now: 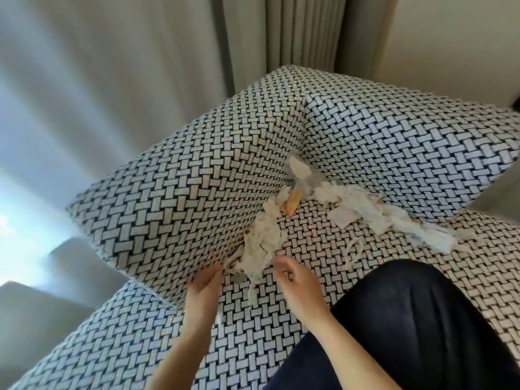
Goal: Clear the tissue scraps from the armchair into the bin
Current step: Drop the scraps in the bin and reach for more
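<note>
Leaning over the armchair [112, 347], black-and-white weave all over. Near heap of tissue scraps [261, 243] in the crease between seat [323, 266] and side cushion [174, 198], centre of frame. Long axis of the heap up and to the right, from just above the hands toward the chair's inner corner. Further right, a second drift [365, 212] of scraps along the foot of the back cushion [394, 142], trailing toward the right edge of frame. Among the scraps at centre, a tan thing [294, 199] with a pink tip; not identifiable.

At lower centre, left hand [205, 280]: fingers straight, palm turned toward the heap, tips against the side cushion, just beside the heap's lower left edge; holding nothing. Just right of it, right hand [295, 280]: back to the camera, fingers bent under; pinching a loose strand or empty, cannot tell.

Heap directly ahead, between the two sets of fingertips, so about equal reach for both. Probably a two-handed scoop next, closing in from either side and drawing down along the crease. Second drift nearer the right hand. Bin nowhere in view. Dark clothing [408, 319] at lower right, over the seat.
</note>
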The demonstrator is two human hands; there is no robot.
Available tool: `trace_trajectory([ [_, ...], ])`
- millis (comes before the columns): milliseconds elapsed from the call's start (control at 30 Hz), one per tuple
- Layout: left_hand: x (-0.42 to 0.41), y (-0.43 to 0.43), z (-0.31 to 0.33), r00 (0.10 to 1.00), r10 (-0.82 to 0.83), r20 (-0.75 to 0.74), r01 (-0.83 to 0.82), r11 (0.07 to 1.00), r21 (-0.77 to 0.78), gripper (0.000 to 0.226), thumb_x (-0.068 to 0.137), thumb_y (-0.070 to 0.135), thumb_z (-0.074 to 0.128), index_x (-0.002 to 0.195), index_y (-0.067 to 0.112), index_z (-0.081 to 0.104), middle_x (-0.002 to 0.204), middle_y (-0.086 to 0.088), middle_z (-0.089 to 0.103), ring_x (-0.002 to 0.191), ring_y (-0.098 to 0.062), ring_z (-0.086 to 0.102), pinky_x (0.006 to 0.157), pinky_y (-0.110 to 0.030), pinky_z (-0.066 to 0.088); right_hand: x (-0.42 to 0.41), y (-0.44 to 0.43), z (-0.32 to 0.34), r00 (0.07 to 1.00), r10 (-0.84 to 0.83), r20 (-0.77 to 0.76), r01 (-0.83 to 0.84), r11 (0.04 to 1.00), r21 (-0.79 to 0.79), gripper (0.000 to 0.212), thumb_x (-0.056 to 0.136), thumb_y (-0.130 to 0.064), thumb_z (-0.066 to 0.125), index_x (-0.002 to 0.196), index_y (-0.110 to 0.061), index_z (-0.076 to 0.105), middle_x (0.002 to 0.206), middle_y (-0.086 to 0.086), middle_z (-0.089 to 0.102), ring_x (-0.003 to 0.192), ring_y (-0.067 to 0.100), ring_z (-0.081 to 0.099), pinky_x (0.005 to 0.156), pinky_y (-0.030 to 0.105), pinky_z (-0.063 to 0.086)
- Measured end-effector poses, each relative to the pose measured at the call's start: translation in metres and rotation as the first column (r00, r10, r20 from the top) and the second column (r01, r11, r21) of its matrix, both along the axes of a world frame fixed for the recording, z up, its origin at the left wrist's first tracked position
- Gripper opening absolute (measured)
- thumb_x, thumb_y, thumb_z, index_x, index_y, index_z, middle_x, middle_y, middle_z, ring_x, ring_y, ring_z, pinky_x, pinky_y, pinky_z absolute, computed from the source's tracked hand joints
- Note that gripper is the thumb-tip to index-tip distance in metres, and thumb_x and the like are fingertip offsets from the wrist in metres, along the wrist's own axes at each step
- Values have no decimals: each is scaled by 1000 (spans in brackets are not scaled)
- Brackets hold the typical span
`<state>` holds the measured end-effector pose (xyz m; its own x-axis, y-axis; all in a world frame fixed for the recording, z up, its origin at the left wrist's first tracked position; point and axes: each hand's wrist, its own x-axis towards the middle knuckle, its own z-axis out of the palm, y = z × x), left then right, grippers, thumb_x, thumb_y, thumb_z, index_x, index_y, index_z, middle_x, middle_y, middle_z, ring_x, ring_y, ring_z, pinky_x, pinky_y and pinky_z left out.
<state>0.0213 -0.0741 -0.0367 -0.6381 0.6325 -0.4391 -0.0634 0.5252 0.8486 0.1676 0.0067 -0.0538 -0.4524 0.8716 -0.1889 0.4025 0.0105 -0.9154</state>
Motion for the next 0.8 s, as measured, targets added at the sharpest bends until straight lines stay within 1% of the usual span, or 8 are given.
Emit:
trace_trajectory([
  [67, 6, 0, -5, 995, -60, -76, 57, 997, -49, 46, 70, 45, 52, 112, 30, 62, 127, 4, 55, 124, -21, 42, 105, -42, 31, -2, -2, -11, 977, 149, 152, -163, 983, 86, 37, 96, -32, 49, 132, -28, 49, 127, -21, 46, 116, -10, 37, 96, 1, 23],
  [100, 9, 2, -9, 984, -113, -137, 99, 990, -104, 56, 69, 50, 50, 121, 29, 58, 135, 3, 49, 132, -22, 33, 110, -44, 25, -1, -2, -14, 957, 196, 216, -224, 968, 114, 42, 96, -37, 47, 137, -33, 42, 135, -21, 41, 127, -4, 31, 106, 10, 19],
  [200, 13, 6, -23, 945, -196, -261, 126, 957, -262, 50, 89, 39, 52, 137, 25, 46, 150, -3, 31, 141, -21, 13, 114, -38, 9, -3, -1, -19, 918, 260, 299, -290, 955, 60, 51, 95, -45, 43, 143, -43, 27, 151, -18, 24, 143, 11, 9, 117, 36, 9],
  [300, 12, 5, -35, 911, -244, -333, 131, 936, -326, 57, 87, 40, 48, 141, 24, 38, 152, -3, 28, 140, -21, 14, 110, -33, 9, -3, -3, -18, 919, 257, 299, -283, 958, 46, 55, 95, -45, 43, 146, -39, 22, 155, -18, 15, 145, 11, -1, 116, 36, 2],
  [433, 13, 3, -35, 922, -192, -337, 93, 953, -288, 52, 90, 25, 52, 140, 20, 40, 148, -3, 33, 137, -25, 17, 110, -35, 15, -2, -2, -16, 965, 197, 175, -217, 971, 99, 52, 95, -38, 48, 143, -29, 33, 148, -16, 29, 134, -3, 16, 113, 22, 10],
  [533, 12, -1, -34, 936, -136, -324, 90, 984, -155, 45, 90, 23, 54, 135, 19, 49, 144, -3, 42, 135, -23, 29, 113, -43, 23, -1, -2, -12, 991, 113, 76, -122, 984, 127, 44, 94, -33, 51, 137, -25, 45, 139, -16, 41, 128, -6, 28, 112, 19, 21],
  [667, 18, -3, -19, 938, -90, -334, 108, 993, 35, 36, 90, 19, 56, 126, 15, 58, 132, 2, 53, 123, -12, 45, 103, -31, 34, 4, -2, -6, 998, -56, -38, 62, 986, 156, 32, 93, -24, 55, 124, -21, 58, 123, -17, 52, 119, -4, 43, 105, 16, 32],
  [800, 23, 0, -6, 928, -63, -368, 127, 980, 152, 33, 91, 15, 55, 123, 18, 59, 127, 6, 56, 120, -9, 48, 103, -32, 38, 9, -3, -1, 968, -196, -154, 217, 968, 129, 24, 91, -18, 57, 114, -21, 64, 114, -15, 61, 110, -7, 52, 92, 5, 37],
])
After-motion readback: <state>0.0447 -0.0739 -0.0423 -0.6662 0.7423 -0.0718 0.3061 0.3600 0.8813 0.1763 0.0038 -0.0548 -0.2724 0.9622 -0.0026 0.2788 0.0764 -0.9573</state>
